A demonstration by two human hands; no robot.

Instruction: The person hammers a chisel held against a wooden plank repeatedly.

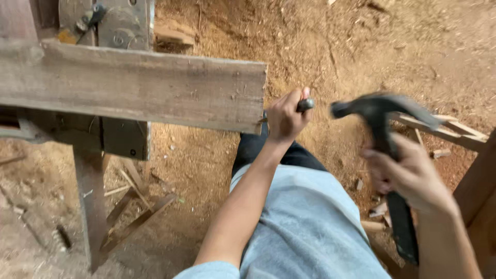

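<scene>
Black claw hammer (385,150) raised (blurred) — chisel (304,105) against plank end (227,95).

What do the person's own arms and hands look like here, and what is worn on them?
Both forearms are bare and so are the left hand and the right hand: no gloves, rings, watch or bands show. A light blue short sleeve covers the left upper arm, matching the light blue shirt. The right arm's sleeve is out of view.

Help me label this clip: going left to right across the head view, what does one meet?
Wooden post under the bench → wooden plank → left hand holding a dark tool handle at the plank's end → hammer → right hand gripping it → wood slats.
</scene>
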